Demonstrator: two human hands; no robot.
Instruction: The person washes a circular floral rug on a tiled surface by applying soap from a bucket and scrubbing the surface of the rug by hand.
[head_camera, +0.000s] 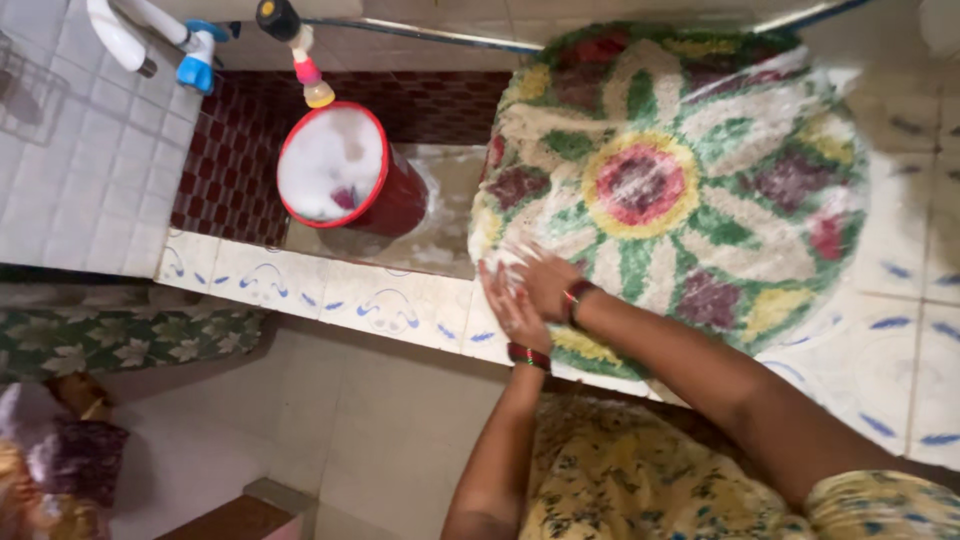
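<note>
A round mat (670, 190) with a flower pattern is being washed by hand on a tiled ledge (330, 295), with part of it hanging over the ledge edge toward the person. Foam is being seen only at its near left edge, where both hands are being pressed; the rest of the mat is looking wet but not yet scrubbed, so most of the work is judged to be left. The left hand (512, 310) is being laid flat on the mat edge, fingers together and stretched. The right hand (545, 280) is being pressed beside it, touching it, fingers slightly apart; nothing is being gripped.

A red bucket (345, 170) full of foam is standing in the basin to the left, under a tap (195, 55). Nothing is standing in the way of the hands.
</note>
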